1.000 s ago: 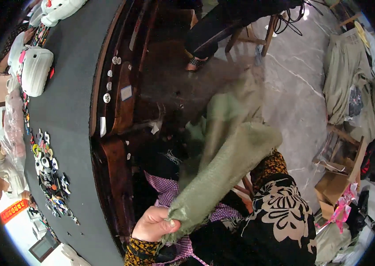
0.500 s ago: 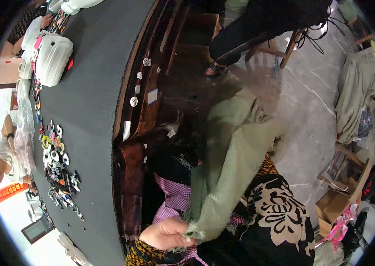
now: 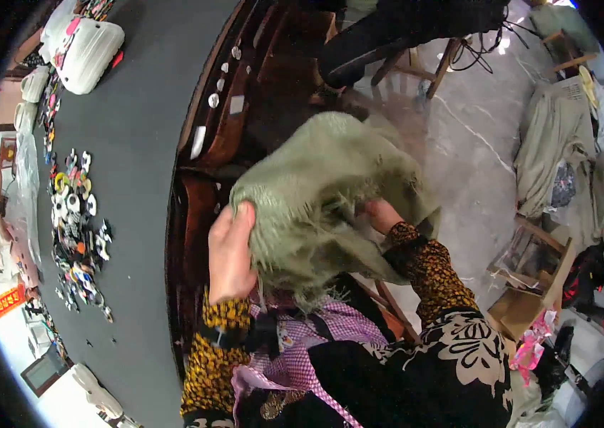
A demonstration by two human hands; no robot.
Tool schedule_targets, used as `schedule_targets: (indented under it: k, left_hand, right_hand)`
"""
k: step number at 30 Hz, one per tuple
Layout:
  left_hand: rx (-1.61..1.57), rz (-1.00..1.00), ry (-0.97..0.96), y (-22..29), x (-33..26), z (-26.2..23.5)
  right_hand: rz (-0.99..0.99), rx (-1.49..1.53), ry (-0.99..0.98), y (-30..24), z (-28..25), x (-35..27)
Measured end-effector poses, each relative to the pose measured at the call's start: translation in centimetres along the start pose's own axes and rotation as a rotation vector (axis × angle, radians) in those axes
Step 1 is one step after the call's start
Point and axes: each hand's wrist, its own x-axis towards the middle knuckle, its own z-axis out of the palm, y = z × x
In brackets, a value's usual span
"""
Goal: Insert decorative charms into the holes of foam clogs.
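Head view: left hand (image 3: pixel 230 253) clamped on frayed edge of olive woven cloth (image 3: pixel 320 185); right hand (image 3: pixel 382 214) pinching opposite fold, keeping cloth raised over lap.

Single view, head-worn, wide fisheye; dark rim all round the frame. Camera looks steeply down over the wearer's chest and lap. Both forearms enter from the lower edge: left hand (image 3: pixel 230 253) and right hand (image 3: pixel 382 214) sit close below the lens, near frame centre, both gripping a green fringed cloth (image 3: pixel 316 192) that fills the middle. Dark counter (image 3: pixel 138 178) runs up the left side, its edge bowed by the lens. Stone floor (image 3: pixel 473 143) lies farther off at upper right. A wooden stool (image 3: pixel 537 278) shows at right.
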Motion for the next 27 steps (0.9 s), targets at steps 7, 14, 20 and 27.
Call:
schedule_targets:
  k: [7, 14, 20, 27]
  left_hand:
    - [0.066, 0.216, -0.145, -4.0, 4.0, -0.1]
    - [0.457, 0.310, -0.007, -6.3, 4.0, -1.9]
    - [0.649, 0.396, -0.237, -6.2, 2.7, -1.5]
    - [0.588, 0.440, -0.039, -9.3, 4.9, -3.4]
  right_hand:
    - [-0.138, 0.095, 0.148, -8.0, -14.6, -7.6]
    - [-0.175, 0.143, 0.328, -14.6, -22.9, -12.1]
    - [-0.196, 0.167, 0.443, -18.9, -28.4, -13.7]
    - [-0.186, 0.333, 0.596, -22.9, -32.9, -15.1]
